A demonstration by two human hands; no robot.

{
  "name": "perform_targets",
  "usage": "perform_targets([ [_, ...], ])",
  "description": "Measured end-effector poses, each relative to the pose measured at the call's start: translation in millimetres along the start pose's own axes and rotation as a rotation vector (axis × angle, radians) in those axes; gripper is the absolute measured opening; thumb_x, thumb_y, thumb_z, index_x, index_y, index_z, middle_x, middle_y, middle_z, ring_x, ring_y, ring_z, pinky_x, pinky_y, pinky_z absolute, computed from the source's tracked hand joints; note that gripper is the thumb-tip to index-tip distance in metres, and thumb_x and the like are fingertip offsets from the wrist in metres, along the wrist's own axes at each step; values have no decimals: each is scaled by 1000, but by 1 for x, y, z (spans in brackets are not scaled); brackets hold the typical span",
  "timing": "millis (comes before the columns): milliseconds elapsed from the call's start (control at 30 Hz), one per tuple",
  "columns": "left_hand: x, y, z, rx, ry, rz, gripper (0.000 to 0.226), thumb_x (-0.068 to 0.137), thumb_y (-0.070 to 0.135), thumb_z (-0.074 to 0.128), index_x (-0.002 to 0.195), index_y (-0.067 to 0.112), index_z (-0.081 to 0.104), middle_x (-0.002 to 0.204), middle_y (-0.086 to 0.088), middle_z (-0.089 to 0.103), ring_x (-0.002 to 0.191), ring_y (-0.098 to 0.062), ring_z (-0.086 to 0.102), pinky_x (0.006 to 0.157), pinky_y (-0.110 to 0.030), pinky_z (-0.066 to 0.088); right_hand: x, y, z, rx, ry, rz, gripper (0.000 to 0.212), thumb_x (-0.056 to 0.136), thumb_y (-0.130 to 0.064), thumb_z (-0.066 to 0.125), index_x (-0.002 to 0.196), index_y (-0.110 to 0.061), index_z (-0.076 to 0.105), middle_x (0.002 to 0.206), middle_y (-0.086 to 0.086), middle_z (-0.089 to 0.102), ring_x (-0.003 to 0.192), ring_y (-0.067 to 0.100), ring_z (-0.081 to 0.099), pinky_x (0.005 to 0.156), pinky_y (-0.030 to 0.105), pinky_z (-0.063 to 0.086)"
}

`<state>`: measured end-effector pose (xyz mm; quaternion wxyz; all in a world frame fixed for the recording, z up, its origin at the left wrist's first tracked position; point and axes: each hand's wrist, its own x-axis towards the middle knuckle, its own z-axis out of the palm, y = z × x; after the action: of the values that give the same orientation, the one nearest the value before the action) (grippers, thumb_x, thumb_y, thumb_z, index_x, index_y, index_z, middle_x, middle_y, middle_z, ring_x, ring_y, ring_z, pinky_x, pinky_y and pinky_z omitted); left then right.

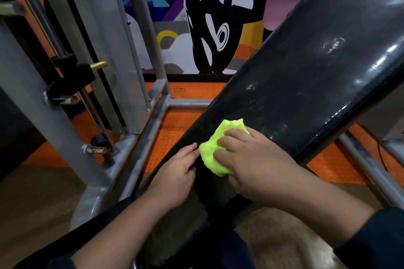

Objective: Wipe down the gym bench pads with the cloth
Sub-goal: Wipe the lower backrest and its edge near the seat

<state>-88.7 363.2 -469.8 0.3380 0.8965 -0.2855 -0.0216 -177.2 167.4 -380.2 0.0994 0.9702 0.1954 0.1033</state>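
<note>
Bunched neon-yellow microfibre cloth [220, 148] lay on the lower end of the inclined glossy black vinyl bench pad [306, 85], beneath the right hand [253, 159], whose curled fingers gripped it against the pad. The left hand [175, 172] rested just beside the cloth, fingers extended on the pad's left edge, grasping nothing. Grey steel frame tubing [142, 137] and orange textured floor matting [175, 133] lay below.
</note>
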Motion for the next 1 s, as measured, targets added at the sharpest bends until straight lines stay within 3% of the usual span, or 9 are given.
perform_targets([
  [100,1,4,-1,29,7,20,68,85,-1,45,146,31,45,156,17,31,142,-2,31,117,-23,26,10,-10,2,-3,-32,42,30,84,-32,55,110,-22,67,118,3,63,124,30,49,115,51,31],
  [233,-1,3,-2,40,-31,36,75,81,-3,41,147,32,42,158,15,29,143,-5,30,117,-29,28,3,-5,3,-6,-42,10,35,84,-37,46,110,-26,66,120,-1,62,126,26,48,114,45,31],
  [400,-4,8,-2,62,-41,46,70,84,-3,42,145,30,46,159,15,25,142,-6,30,116,-26,30,19,-25,1,-41,-64,84,30,86,-32,59,113,-21,66,119,5,62,125,32,48,114,53,30],
  [500,-4,6,-2,62,-55,59,68,81,-3,41,139,30,52,157,17,28,140,-7,34,113,-27,33,12,-17,7,-42,-39,59,30,83,-35,54,107,-22,67,115,3,64,122,31,51,113,50,33],
  [900,-1,-1,-3,12,-76,55,69,84,-1,41,146,32,44,158,20,25,142,-5,31,116,-27,30,37,-24,2,-52,-41,130,29,88,-32,57,112,-21,67,120,5,63,126,32,49,111,51,33],
  [1000,-3,-3,-4,15,-74,52,62,86,2,43,141,30,47,153,20,31,135,-8,39,110,-29,38,44,-30,10,-46,-74,112,28,87,-32,59,112,-21,67,123,6,63,129,33,47,112,53,32],
])
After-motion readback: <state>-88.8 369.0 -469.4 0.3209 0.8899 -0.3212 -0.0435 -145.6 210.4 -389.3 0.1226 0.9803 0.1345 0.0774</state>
